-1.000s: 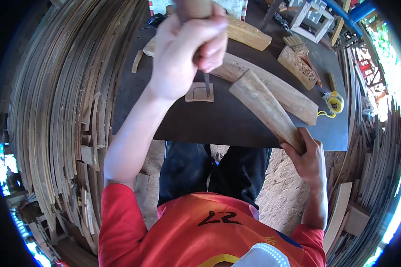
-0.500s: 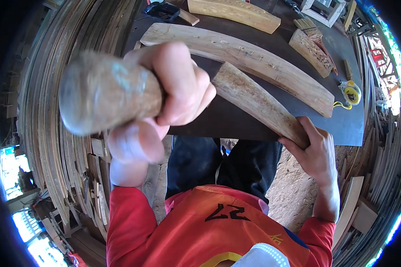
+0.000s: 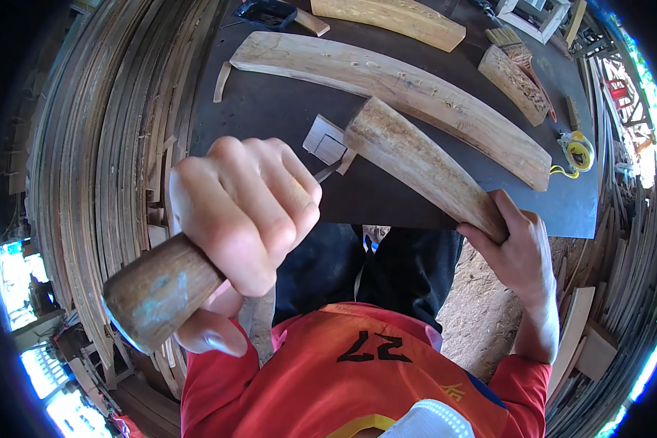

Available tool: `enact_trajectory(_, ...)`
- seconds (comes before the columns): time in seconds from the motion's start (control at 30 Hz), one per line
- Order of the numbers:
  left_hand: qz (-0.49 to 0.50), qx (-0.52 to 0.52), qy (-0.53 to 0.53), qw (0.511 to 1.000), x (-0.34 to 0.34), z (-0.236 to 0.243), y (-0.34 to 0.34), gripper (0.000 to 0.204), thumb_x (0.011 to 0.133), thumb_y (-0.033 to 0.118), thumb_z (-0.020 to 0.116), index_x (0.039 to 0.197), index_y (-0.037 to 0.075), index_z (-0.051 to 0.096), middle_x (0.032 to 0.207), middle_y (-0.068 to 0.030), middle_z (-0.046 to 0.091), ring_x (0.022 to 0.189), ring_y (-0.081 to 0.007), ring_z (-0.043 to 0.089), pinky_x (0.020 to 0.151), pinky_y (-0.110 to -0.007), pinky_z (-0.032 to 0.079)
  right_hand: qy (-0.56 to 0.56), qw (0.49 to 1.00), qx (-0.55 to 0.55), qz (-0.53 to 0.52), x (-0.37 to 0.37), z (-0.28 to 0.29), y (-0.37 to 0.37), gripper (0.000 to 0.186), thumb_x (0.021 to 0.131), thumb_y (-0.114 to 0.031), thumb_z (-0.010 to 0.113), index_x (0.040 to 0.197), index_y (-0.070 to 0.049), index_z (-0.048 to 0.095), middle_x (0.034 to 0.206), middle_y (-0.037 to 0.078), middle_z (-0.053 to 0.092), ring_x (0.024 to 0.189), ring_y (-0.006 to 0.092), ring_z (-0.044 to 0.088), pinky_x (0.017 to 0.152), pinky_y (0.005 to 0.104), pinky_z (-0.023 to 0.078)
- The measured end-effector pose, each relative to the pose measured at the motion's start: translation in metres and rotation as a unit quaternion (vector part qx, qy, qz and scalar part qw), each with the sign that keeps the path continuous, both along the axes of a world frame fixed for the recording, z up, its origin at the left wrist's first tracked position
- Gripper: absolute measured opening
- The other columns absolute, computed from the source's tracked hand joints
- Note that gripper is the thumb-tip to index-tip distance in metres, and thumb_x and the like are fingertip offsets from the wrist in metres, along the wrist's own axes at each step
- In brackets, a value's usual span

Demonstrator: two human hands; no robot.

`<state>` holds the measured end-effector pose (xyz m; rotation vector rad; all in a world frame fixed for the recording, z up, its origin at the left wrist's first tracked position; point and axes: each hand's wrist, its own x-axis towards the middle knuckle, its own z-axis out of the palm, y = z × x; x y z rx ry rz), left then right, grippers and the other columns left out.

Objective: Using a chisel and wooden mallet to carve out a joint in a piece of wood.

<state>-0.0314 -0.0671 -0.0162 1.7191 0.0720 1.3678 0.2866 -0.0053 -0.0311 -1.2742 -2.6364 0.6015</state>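
Observation:
My left hand, on the left, is closed round the thick wooden handle of what looks like a chisel. Faded blue marks show on that handle. A short stretch of dark metal shows past my knuckles, its tip beside a pale piece of wood with dark lines on it. This pale wood meets the left end of a short curved wooden piece; whether they are joined I cannot tell. My right hand grips the curved piece by its lower right end, thumb on one side and fingers on the other.
A longer curved board lies behind on the dark tabletop, another beyond it. On the right are a wood block, a brush and a yellow tape measure. Stacked planks line the left side.
My left hand has come down and nearer with the chisel, and its handle now tilts lower left. The pale lined wood has come into sight. My right hand keeps its hold.

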Motion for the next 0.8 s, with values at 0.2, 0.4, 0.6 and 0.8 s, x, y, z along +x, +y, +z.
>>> enact_trajectory(0.2, -0.024, 0.023, -0.010, 0.999, -0.006, -0.007, -0.003, 0.035, 0.089, 0.032, 0.071, 0.064, 0.012, 0.057, 0.052, 0.0056, 0.048, 0.044, -0.0076, 0.045, 0.048, -0.021, 0.037, 0.030, 0.999, 0.021, 0.003, 0.002, -0.006, 0.004, 0.049, 0.079, -0.035, 0.079, 0.102, 0.003, 0.057, 0.066, 0.022, 0.061, 0.063, 0.0413, 0.064, 0.056, 0.0419, 0.050)
enact_trajectory(0.4, 0.005, 0.003, -0.013, 1.000, -0.003, -0.005, -0.006, 0.035, 0.087, 0.032, 0.073, 0.064, 0.012, 0.057, 0.052, 0.0054, 0.049, 0.043, -0.0074, 0.045, 0.048, -0.021, 0.038, 0.063, 0.997, -0.018, -0.029, 0.001, 0.000, 0.002, 0.047, 0.079, -0.032, 0.080, 0.101, 0.001, 0.055, 0.069, 0.020, 0.060, 0.063, 0.0378, 0.063, 0.056, 0.0397, 0.049)
enact_trajectory(0.6, 0.013, -0.014, -0.019, 1.000, 0.000, -0.002, -0.003, 0.033, 0.082, 0.032, 0.077, 0.064, 0.012, 0.058, 0.051, 0.0062, 0.049, 0.041, -0.0078, 0.044, 0.047, -0.020, 0.036, 0.018, 0.998, 0.055, 0.019, -0.002, -0.004, -0.003, 0.048, 0.075, -0.034, 0.082, 0.100, -0.001, 0.057, 0.076, 0.016, 0.065, 0.065, 0.0364, 0.066, 0.057, 0.0401, 0.051)
enact_trajectory(0.8, -0.006, 0.016, -0.019, 1.000, -0.001, -0.004, 0.005, 0.033, 0.077, 0.035, 0.080, 0.066, 0.013, 0.058, 0.052, 0.0066, 0.049, 0.041, -0.0078, 0.044, 0.047, -0.021, 0.036, -0.012, 0.992, 0.120, 0.034, -0.008, -0.004, -0.006, 0.047, 0.075, -0.037, 0.081, 0.097, -0.003, 0.057, 0.077, 0.013, 0.066, 0.066, 0.0348, 0.067, 0.055, 0.0412, 0.053)
